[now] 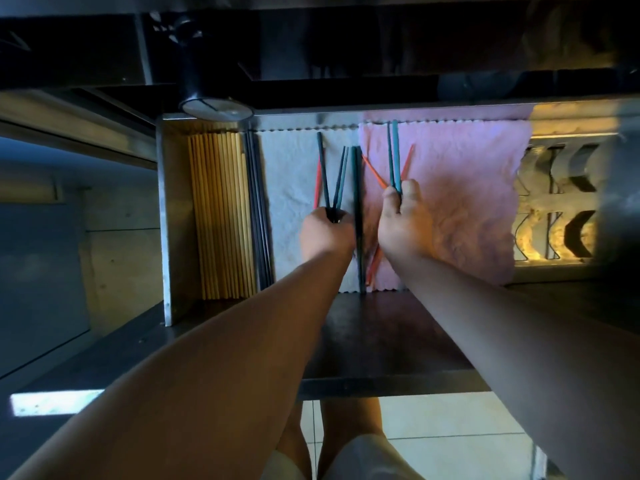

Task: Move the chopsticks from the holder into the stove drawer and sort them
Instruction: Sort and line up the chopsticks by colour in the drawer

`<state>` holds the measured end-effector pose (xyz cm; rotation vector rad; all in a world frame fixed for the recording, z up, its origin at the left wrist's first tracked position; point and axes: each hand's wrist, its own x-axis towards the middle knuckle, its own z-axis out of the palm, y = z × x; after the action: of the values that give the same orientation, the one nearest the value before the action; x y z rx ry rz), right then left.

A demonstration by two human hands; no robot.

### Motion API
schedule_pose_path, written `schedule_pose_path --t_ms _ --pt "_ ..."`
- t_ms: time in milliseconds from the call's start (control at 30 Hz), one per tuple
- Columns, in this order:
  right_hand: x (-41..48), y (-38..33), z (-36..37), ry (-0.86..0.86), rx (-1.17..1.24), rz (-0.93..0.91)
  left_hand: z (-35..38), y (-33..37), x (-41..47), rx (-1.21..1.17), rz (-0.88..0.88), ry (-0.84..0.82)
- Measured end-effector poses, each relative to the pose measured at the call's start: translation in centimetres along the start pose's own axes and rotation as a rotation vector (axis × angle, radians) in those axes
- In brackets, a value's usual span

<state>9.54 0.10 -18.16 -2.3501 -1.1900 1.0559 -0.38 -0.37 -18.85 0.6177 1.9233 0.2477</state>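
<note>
Since both hands work close together mid-frame, a stray knuckle could knock the loose red chopsticks [373, 172] or the dark green pair [357, 202] btwn them & re-mix colours; the fanned sticks could also slip. Left hand [327, 233], arm stretched fwd, curls round a fan of blue chopsticks [324, 171] over the white cloth [287, 188]. Right hand [403, 223] pinches a teal pair [394, 157] over the pink cloth [467, 202], centre of the drawer [166, 220]. Wooden chopsticks [221, 216] lie sorted centre-left.
</note>
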Motion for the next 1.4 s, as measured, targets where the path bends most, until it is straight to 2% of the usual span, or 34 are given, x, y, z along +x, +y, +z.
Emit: schedule_pose_path --t_ms 233,367,633,900,967,1133,1200,1400 --pt "0.4 1.7 -0.9 -0.026 0.129 0.104 2.6 0.6 -0.3 0.019 -0.105 -0.008" --pt "0.2 1.9 -0.8 -0.115 0.008 0.078 2.4 0.8 -0.3 -0.005 -0.139 -0.026" --pt "0.6 1.5 1.4 -0.112 -0.043 0.050 -0.9 -0.1 -0.1 0.091 -0.004 0.050" --pt "0.5 0.3 3.6 -0.181 -0.222 0.038 -3.4 -1.6 0.9 0.181 0.080 0.058" --pt "0.6 0.1 3.2 -0.181 -0.180 0.055 -3.4 -1.9 1.2 0.187 0.116 0.075" --pt "0.2 -0.4 1.9 -0.139 -0.197 0.015 -3.2 -1.7 1.5 0.235 0.097 0.030" --pt "0.1 -0.2 1.7 -0.124 -0.135 0.054 -2.9 -1.2 1.6 0.205 0.061 0.004" --pt "-0.7 -0.1 0.7 -0.129 0.343 0.267 -1.6 0.5 0.1 0.142 0.044 -0.133"
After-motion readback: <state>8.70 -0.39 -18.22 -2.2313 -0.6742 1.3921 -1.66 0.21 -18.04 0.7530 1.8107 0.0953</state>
